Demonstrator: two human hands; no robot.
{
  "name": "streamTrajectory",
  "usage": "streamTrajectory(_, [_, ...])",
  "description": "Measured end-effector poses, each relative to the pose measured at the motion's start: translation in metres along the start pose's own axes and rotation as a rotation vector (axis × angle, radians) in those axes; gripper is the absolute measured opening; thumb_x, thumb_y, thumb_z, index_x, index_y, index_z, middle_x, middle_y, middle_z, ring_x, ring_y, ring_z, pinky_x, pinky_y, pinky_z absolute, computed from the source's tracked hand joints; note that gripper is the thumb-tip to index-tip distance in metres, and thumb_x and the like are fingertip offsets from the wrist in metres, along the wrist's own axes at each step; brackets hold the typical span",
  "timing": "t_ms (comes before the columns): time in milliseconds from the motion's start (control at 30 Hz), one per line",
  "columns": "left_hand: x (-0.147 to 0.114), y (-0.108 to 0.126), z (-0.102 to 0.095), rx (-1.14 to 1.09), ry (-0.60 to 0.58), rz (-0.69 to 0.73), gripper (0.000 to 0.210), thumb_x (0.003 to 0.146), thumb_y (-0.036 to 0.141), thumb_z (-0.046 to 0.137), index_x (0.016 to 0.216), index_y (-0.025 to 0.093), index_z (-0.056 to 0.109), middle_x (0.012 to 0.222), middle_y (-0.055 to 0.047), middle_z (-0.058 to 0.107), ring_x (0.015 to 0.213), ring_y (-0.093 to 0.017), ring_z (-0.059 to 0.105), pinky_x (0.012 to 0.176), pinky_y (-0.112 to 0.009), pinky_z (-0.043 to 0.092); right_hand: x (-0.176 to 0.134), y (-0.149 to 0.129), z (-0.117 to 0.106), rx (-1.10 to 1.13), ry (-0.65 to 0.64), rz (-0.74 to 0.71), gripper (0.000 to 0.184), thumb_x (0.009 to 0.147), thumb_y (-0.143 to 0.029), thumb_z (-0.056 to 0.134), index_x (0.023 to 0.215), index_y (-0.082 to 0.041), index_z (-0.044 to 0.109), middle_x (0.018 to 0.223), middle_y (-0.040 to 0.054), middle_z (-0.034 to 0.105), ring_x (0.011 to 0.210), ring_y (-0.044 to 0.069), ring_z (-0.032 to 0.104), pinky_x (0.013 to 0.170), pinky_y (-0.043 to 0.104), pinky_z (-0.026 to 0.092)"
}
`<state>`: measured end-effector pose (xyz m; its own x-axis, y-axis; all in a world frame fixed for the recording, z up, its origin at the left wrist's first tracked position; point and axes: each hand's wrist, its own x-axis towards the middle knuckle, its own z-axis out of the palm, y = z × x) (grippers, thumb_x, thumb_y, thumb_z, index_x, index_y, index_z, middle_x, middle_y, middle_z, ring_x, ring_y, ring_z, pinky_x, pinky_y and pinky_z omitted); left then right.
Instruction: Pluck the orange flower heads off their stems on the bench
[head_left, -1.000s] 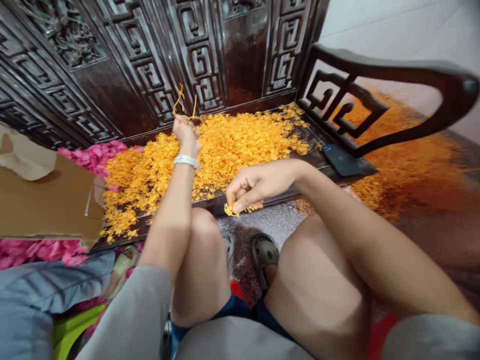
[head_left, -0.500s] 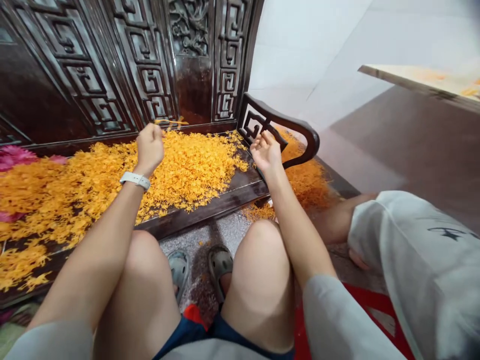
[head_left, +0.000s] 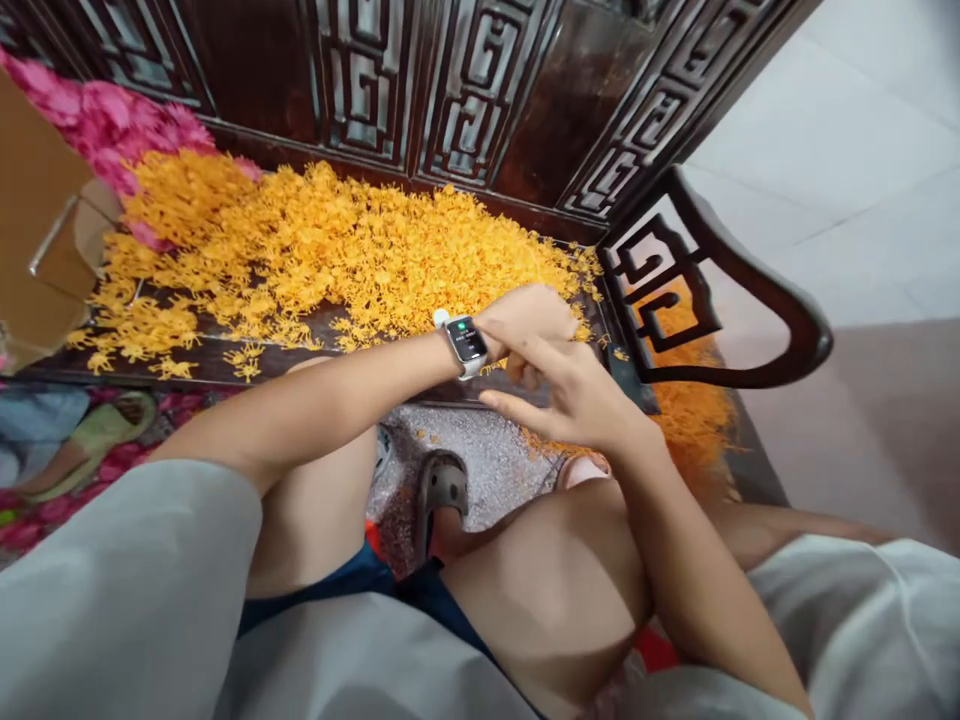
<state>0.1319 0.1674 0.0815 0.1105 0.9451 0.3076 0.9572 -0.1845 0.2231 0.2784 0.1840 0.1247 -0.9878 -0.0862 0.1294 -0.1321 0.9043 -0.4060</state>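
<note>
My left hand [head_left: 536,308] is turned back-up across the front of the bench, its fingers bent down and out of sight. A smartwatch [head_left: 466,341] with a lit screen and a pale strap is on that wrist. My right hand [head_left: 585,390] is open beside it, index finger stretched toward the watch and thumb apart. Whether the fingertip touches the watch is unclear. Nothing shows in the right hand. Behind both hands, a heap of small orange-yellow flower-like pieces [head_left: 390,235] covers much of the dark wooden bench seat [head_left: 315,325].
Pink flower-like pieces [head_left: 127,125] lie at the bench's left end, near a brown box-like object [head_left: 45,200]. The curved armrest [head_left: 810,350] rises at right, with an orange stringy pile [head_left: 694,410] beyond it. Another person's clothed leg [head_left: 847,610] is close on my right.
My hands were apart over the bench, with a thin yellow strand by the left one. They are now together, right fingers at the left wrist's watch. The view has turned left.
</note>
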Motion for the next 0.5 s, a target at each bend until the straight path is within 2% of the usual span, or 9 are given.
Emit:
streamTrajectory(67, [-0.006, 0.011, -0.005, 0.032, -0.06, 0.056, 0.018, 0.091, 0.015, 0.068, 0.081, 0.021, 0.081, 0.075, -0.009, 0.076, 0.078, -0.025, 0.071, 0.075, -0.035, 0.05, -0.006, -0.002, 0.0, 0.013, 0.036, -0.033, 0.063, 0.102, -0.049, 0.071, 0.157, -0.022, 0.06, 0.077, 0.001, 0.067, 0.071, 0.019, 0.063, 0.071, 0.03, 0.052])
streamTrajectory(167, [-0.008, 0.018, -0.006, 0.104, -0.094, 0.117, 0.029, 0.098, 0.016, 0.057, 0.094, 0.019, 0.085, 0.088, -0.012, 0.081, 0.085, -0.026, 0.074, 0.08, -0.035, 0.053, -0.015, -0.005, 0.001, 0.034, 0.08, -0.088, 0.065, 0.101, -0.045, 0.074, 0.16, -0.023, 0.056, 0.079, -0.0007, 0.066, 0.067, 0.016, 0.061, 0.068, 0.028, 0.053])
streamTrajectory(233, [-0.008, 0.019, -0.005, 0.112, -0.113, 0.128, 0.033, 0.099, 0.016, 0.053, 0.092, 0.019, 0.086, 0.089, -0.013, 0.082, 0.086, -0.027, 0.075, 0.079, -0.035, 0.053, -0.018, -0.007, 0.003, 0.05, 0.102, -0.092, 0.072, 0.101, -0.044, 0.074, 0.166, -0.024, 0.048, 0.083, -0.0002, 0.069, 0.067, 0.017, 0.063, 0.069, 0.029, 0.056])
streamTrajectory(367, [-0.014, 0.025, -0.008, 0.079, -0.161, 0.162, 0.031, 0.1, 0.019, 0.058, 0.084, 0.02, 0.085, 0.085, -0.011, 0.082, 0.08, -0.027, 0.073, 0.076, -0.036, 0.053, -0.02, -0.013, 0.009, 0.046, 0.122, -0.118, 0.083, 0.101, -0.043, 0.074, 0.172, -0.025, 0.036, 0.09, 0.0021, 0.073, 0.073, 0.02, 0.068, 0.074, 0.033, 0.061])
streamTrajectory(500, [-0.024, 0.034, -0.009, 0.107, -0.119, 0.204, 0.046, 0.105, 0.011, 0.04, 0.092, 0.015, 0.084, 0.093, -0.015, 0.082, 0.086, -0.027, 0.075, 0.075, -0.036, 0.051, -0.016, -0.024, 0.012, -0.13, 0.061, -0.225, 0.073, 0.103, -0.045, 0.071, 0.168, -0.023, 0.045, 0.093, 0.0047, 0.073, 0.077, 0.022, 0.069, 0.075, 0.035, 0.061])
